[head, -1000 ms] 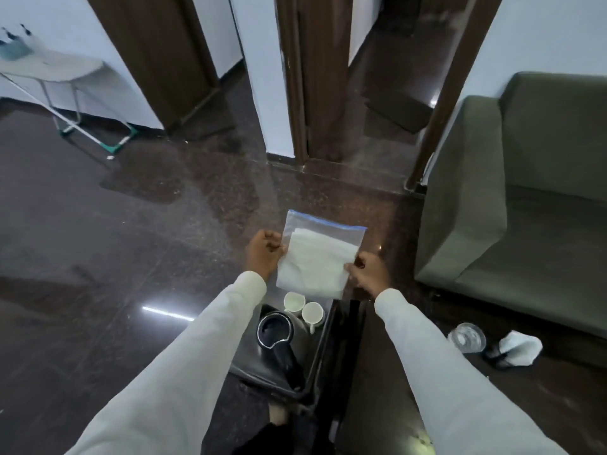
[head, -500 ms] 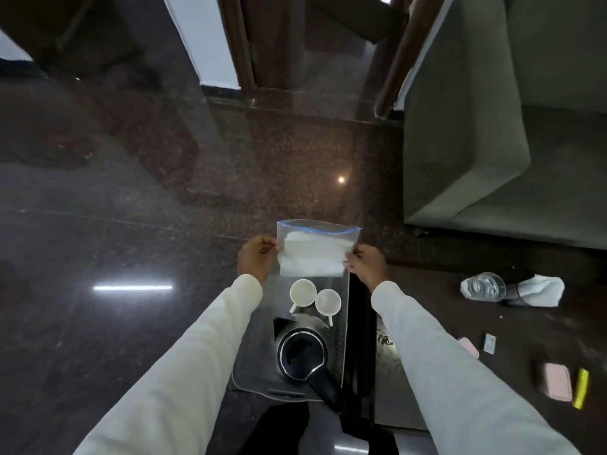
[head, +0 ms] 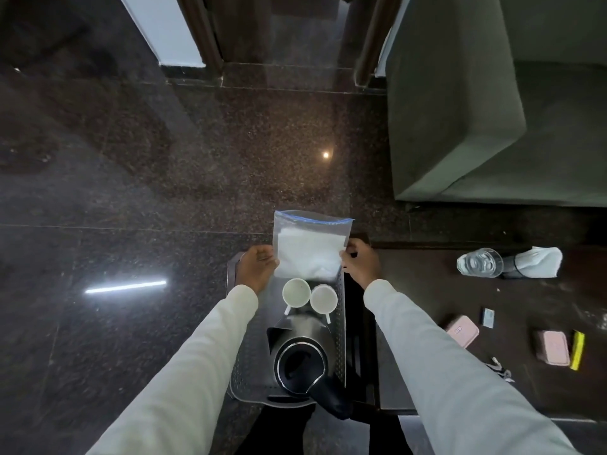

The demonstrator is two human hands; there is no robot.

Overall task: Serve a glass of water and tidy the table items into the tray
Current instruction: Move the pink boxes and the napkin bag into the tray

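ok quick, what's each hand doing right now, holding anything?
Left hand: closed on the left edge of the clear zip bag.
Right hand: closed on the bag's right edge, over the tray.

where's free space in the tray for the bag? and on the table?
Tray: the far end, beyond the two white cups, is bare, right under the zip bag held by the left hand and right hand. The near end is crowded by the kettle. Table: bare between the right sleeve and the glass.
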